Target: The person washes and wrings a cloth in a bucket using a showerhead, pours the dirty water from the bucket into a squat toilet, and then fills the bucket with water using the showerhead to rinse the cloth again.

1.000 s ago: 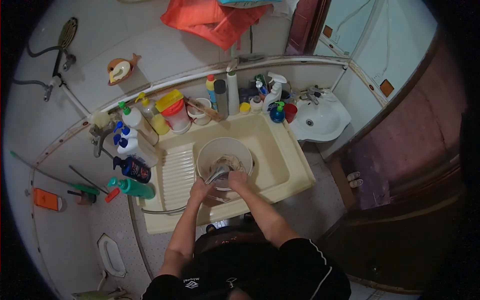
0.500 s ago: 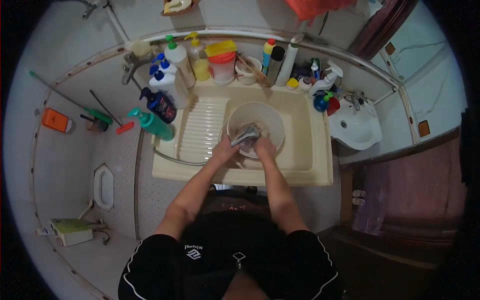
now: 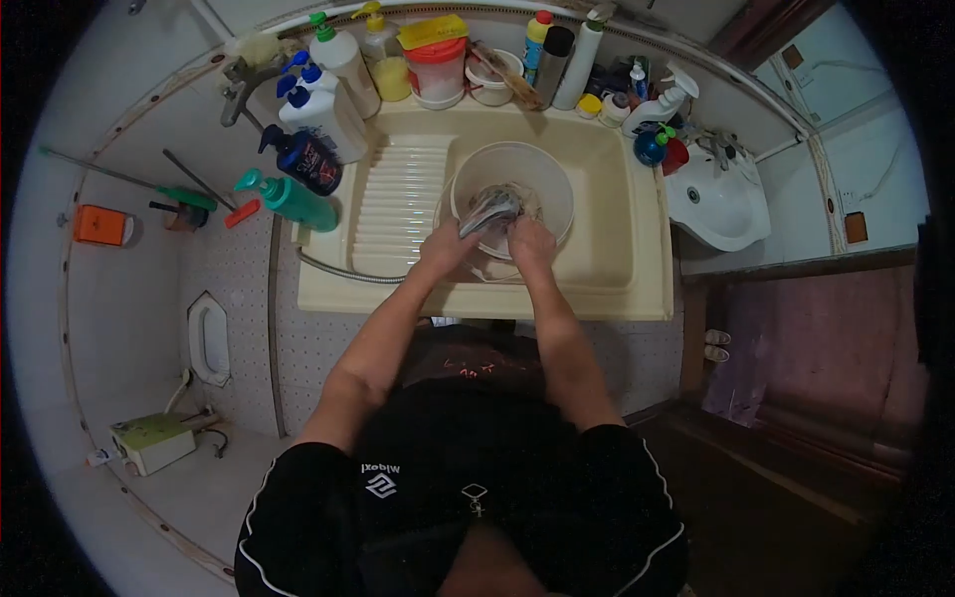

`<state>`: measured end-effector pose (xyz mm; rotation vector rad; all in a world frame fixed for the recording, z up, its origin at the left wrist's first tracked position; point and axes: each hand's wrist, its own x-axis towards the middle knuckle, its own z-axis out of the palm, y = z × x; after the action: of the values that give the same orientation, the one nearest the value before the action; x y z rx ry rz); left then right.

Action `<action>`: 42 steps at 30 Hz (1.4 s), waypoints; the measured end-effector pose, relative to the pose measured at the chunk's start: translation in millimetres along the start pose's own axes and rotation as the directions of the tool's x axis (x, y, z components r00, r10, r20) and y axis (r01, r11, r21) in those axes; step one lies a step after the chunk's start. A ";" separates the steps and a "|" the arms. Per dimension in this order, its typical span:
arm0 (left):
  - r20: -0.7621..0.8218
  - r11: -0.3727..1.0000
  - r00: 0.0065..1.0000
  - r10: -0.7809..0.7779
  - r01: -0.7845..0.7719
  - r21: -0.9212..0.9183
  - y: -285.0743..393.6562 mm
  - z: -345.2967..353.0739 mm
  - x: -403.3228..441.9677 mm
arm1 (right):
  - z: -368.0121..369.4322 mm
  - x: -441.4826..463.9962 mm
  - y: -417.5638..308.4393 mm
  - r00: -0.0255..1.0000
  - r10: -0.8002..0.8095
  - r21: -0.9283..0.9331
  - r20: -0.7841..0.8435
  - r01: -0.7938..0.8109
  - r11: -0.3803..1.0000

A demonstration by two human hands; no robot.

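Note:
My left hand [image 3: 447, 247] is closed around the handle of a silver shower head [image 3: 494, 210], whose head is tipped over the inside of a white bucket [image 3: 555, 171]. The bucket stands in a cream laundry sink [image 3: 604, 214]. At the bucket's near right side, my right hand [image 3: 532, 242] has its fingers curled inward beside the shower head; what they grip is hidden. Something pale, perhaps wet cloth, shows in the bucket [image 3: 532, 204] around the shower head. A metal hose [image 3: 353, 273] runs across the sink's left edge toward my left hand.
A ribbed washboard [image 3: 403, 199] forms the sink's left part. Along the back stand several bottles, a red-lidded tub [image 3: 437, 75] and a spray bottle [image 3: 662, 99]. A teal pump bottle [image 3: 291, 202] is at the left edge. To the right is a white washbasin [image 3: 718, 199].
The camera view has tilted, so the sink and bucket sit higher in the picture. Both hands and the shower head stay almost the same relative to the bucket.

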<state>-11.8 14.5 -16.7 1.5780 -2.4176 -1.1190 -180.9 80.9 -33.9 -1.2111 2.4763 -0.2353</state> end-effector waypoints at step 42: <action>-0.007 0.999 1.000 0.024 -0.024 0.032 5.9 -3.8 -4.4 | -13.0 -6.4 -9.6 1.000 -0.002 -0.030 -0.020 0.001 1.000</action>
<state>-12.8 17.3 -9.0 1.5552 -2.4550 -1.0741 -175.5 79.9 -17.4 -1.2288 2.5050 -0.2125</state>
